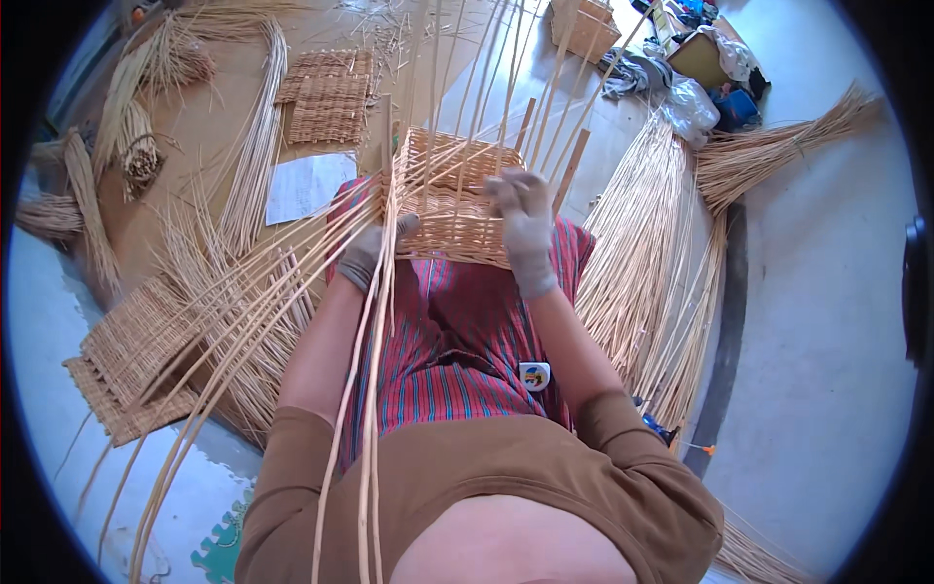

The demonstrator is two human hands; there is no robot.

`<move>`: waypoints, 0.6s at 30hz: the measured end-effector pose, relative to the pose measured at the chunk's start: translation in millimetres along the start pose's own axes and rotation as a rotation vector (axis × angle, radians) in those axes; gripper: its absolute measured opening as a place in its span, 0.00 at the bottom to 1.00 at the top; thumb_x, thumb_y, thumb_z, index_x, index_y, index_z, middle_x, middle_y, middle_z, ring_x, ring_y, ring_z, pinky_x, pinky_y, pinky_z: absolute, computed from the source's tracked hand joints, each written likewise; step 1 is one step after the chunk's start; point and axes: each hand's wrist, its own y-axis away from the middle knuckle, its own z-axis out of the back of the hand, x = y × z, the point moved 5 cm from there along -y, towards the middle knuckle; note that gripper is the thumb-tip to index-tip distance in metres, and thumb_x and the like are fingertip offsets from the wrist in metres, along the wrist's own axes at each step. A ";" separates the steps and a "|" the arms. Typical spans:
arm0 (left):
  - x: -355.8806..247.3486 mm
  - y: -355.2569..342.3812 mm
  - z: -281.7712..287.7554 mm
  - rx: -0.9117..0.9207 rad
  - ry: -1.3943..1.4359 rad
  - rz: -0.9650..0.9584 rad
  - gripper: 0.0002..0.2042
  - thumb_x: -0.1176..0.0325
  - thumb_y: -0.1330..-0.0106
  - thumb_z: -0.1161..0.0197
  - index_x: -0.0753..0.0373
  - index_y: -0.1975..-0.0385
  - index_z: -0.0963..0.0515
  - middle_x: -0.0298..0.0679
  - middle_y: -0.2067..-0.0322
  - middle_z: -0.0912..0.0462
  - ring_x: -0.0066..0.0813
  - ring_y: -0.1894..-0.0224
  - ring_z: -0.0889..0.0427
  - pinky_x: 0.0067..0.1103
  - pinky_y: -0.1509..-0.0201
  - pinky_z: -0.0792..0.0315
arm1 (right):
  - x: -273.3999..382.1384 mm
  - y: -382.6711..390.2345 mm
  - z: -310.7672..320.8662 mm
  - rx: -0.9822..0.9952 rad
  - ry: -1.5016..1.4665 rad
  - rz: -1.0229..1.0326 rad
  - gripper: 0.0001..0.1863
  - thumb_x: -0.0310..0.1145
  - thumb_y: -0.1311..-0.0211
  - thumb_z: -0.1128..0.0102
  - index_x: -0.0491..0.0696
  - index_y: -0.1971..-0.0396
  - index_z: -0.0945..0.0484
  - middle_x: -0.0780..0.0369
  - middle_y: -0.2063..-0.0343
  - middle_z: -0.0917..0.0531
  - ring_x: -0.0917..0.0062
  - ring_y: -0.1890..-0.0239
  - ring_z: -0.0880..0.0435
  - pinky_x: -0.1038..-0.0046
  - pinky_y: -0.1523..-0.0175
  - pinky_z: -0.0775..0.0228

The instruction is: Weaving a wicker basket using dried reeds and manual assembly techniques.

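A half-woven wicker basket (452, 229) rests on my lap, with long upright stakes rising from its far side and wooden slats at its sides. My left hand (368, 251), in a pale glove, grips its lower left edge, the thumb inside on the weave. Long loose wicker strands (375, 389) cross by that hand and run down to the lower left. At the right edge of the weave is my gloved right hand (525, 219). Its fingers are curled in toward the weave and slightly blurred; what they hold is hidden.
Woven panels (331, 95) lie on the floor ahead, above a white paper sheet (309, 185). More panels (141, 341) lie at left. Bundles of wicker strands (632, 253) spread on both sides. At the upper right are a box-shaped basket (584, 29) and a plastic bag (689, 109).
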 end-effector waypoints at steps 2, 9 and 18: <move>21.7 7.7 -8.2 -0.133 -0.028 0.081 0.31 0.63 0.40 0.24 0.65 0.38 0.29 0.40 0.52 0.17 0.29 0.51 0.18 0.28 0.45 0.22 | 26.0 -39.6 -43.2 0.294 0.493 -0.073 0.22 0.30 0.32 0.38 0.47 0.40 0.29 0.53 0.51 0.16 0.71 0.52 0.14 0.73 0.49 0.22; 44.5 2.1 -20.7 -0.277 0.038 0.163 0.31 0.65 0.37 0.27 0.65 0.35 0.30 0.44 0.41 0.22 0.35 0.40 0.23 0.29 0.34 0.30 | 23.8 -101.9 -117.9 0.199 0.914 0.386 0.45 0.24 0.38 0.44 0.62 0.23 0.52 0.47 0.27 0.41 0.55 0.49 0.15 0.64 0.45 0.23; 49.8 10.9 -13.1 -0.329 0.215 -0.095 0.42 0.82 0.40 0.35 0.60 0.25 0.47 0.41 0.37 0.29 0.28 0.40 0.27 0.25 0.39 0.26 | -35.2 32.3 63.4 -0.168 -0.194 -0.090 0.14 0.30 0.24 0.49 0.48 0.42 0.32 0.56 0.62 0.13 0.80 0.72 0.17 0.79 0.66 0.23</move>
